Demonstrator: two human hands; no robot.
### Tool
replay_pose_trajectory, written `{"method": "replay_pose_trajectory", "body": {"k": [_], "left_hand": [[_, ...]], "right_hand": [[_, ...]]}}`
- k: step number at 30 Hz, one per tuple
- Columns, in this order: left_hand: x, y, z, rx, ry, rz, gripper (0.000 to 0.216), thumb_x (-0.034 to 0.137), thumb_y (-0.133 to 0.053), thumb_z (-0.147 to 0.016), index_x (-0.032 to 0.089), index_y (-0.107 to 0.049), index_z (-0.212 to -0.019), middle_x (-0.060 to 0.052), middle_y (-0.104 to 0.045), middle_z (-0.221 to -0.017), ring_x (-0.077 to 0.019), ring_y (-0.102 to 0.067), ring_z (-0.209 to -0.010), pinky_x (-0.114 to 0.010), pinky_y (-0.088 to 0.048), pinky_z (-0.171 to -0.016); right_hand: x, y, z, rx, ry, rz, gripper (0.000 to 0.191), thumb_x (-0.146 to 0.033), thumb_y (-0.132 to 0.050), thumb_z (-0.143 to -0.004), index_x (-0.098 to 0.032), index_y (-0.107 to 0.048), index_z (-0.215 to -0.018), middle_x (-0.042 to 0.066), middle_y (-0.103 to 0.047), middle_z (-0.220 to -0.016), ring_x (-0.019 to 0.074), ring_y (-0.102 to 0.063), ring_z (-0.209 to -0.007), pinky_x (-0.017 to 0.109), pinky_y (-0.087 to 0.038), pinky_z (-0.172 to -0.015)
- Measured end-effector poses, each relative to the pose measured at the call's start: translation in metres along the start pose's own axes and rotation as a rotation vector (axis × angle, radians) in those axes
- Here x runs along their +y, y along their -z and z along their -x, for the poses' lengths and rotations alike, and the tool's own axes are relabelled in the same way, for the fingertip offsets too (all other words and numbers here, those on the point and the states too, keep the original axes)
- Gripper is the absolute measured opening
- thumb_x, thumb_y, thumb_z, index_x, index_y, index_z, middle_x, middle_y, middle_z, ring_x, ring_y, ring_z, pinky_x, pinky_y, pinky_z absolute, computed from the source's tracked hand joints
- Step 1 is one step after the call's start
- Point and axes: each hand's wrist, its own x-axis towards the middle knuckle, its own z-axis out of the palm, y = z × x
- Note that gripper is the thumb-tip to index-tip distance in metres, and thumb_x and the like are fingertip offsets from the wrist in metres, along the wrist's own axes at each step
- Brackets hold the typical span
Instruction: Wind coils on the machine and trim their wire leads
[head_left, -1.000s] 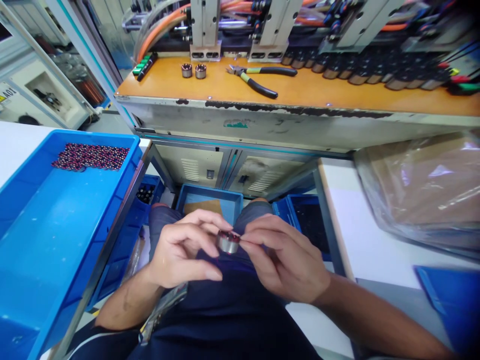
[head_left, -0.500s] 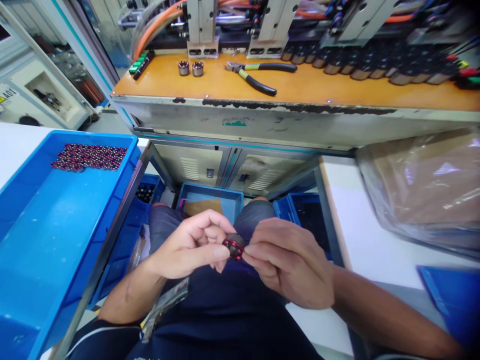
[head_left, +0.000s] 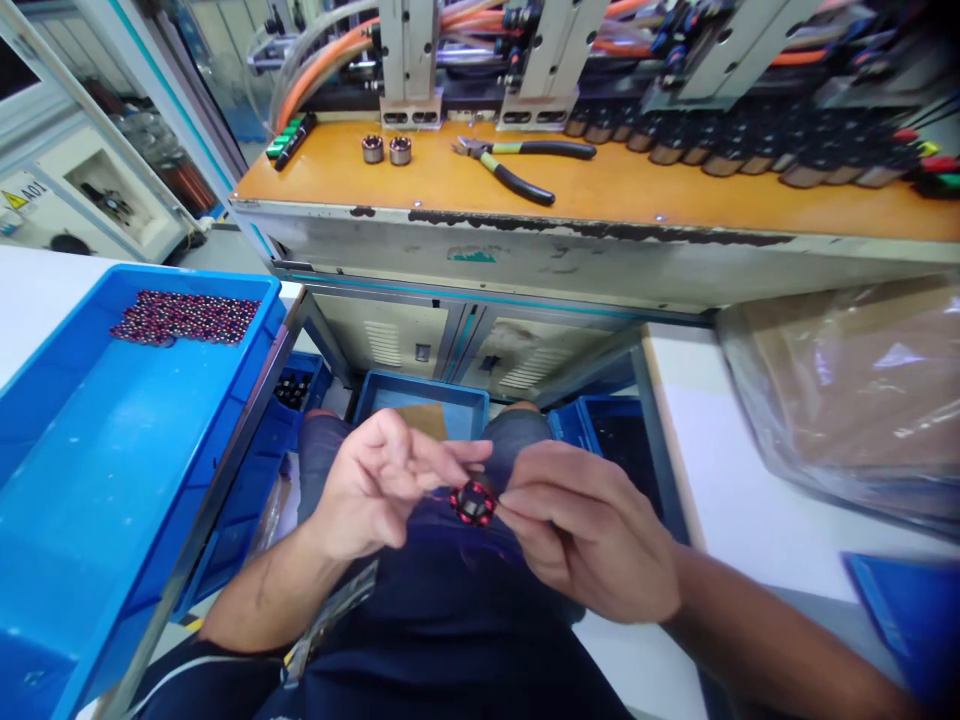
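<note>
A small motor stator (head_left: 473, 503), ring-shaped with red parts round its dark face, is held above my lap. My right hand (head_left: 592, 530) pinches its right edge between thumb and fingertips. On the other side, my left hand (head_left: 382, 485) is open, its thumb away from the stator and its fingers spread. One left fingertip is close to the stator's upper rim; whether it touches, I cannot tell. Many similar red-and-dark pieces (head_left: 187, 316) lie packed at the far end of the blue tray (head_left: 67, 400) on my left.
Diagonal cutters (head_left: 525, 165), two small metal ring parts (head_left: 386, 150) and green-black markers (head_left: 291, 140) lie on the orange bench (head_left: 330, 180). Dark cylinders (head_left: 720, 150) line its right side. A plastic-wrapped package (head_left: 847, 400) rests on the right table. Below stands a blue bin (head_left: 480, 400).
My left thumb has come off the stator and the left fingers have spread. The right hand keeps its pinch, and the stator now faces up more.
</note>
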Motion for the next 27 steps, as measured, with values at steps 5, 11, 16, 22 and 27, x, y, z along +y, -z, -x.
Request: {"method": "replay_pose_trajectory", "body": {"k": [5, 11, 16, 22, 27], "left_hand": [[-0.001, 0.002, -0.005, -0.121, 0.400, -0.079, 0.035, 0.045, -0.068, -0.088, 0.012, -0.061, -0.097, -0.006, -0.072, -0.078, -0.0124, -0.071, -0.068, -0.021, -0.055, -0.065], [-0.003, 0.006, 0.000, -0.098, 0.281, -0.142, 0.032, 0.032, -0.072, -0.087, 0.017, -0.053, -0.107, 0.001, -0.067, -0.072, -0.0096, -0.067, -0.056, -0.017, -0.051, -0.053], [-0.007, 0.007, 0.002, -0.045, 0.122, -0.149, 0.028, 0.026, -0.076, -0.083, 0.017, -0.055, -0.099, -0.002, -0.065, -0.090, -0.0081, -0.069, -0.063, -0.016, -0.054, -0.056], [0.000, 0.007, 0.001, -0.049, -0.123, -0.106, 0.042, 0.011, -0.092, -0.057, 0.014, -0.050, -0.064, -0.002, -0.066, -0.100, -0.0230, -0.071, -0.105, -0.038, -0.055, -0.095], [-0.001, 0.012, -0.002, 0.051, 0.138, 0.026, 0.051, 0.049, -0.087, -0.065, 0.019, -0.060, -0.096, -0.010, -0.072, -0.103, -0.0276, -0.069, -0.110, -0.040, -0.055, -0.091]], "right_hand": [[-0.002, 0.007, -0.004, -0.091, 0.001, -0.018, 0.026, -0.016, -0.050, -0.100, -0.017, -0.059, -0.075, 0.002, -0.058, -0.064, 0.0110, -0.061, -0.058, 0.021, -0.051, -0.052], [0.002, 0.000, 0.011, 0.004, -0.079, 0.114, 0.017, -0.017, -0.057, -0.096, -0.019, -0.063, -0.080, 0.002, -0.064, -0.075, 0.0123, -0.063, -0.065, 0.023, -0.053, -0.060], [0.003, -0.004, 0.015, -0.031, -0.109, 0.230, 0.009, -0.021, -0.058, -0.096, -0.019, -0.063, -0.088, 0.003, -0.065, -0.081, 0.0141, -0.064, -0.072, 0.025, -0.052, -0.070], [-0.002, -0.003, 0.001, -0.061, -0.084, 0.185, 0.009, -0.017, -0.052, -0.098, -0.018, -0.058, -0.092, 0.004, -0.062, -0.081, 0.0125, -0.062, -0.072, 0.024, -0.049, -0.065], [0.000, 0.003, -0.015, -0.186, 0.096, 0.170, 0.023, -0.018, -0.044, -0.102, -0.020, -0.055, -0.082, 0.001, -0.061, -0.071, 0.0104, -0.060, -0.060, 0.024, -0.048, -0.056]]}}
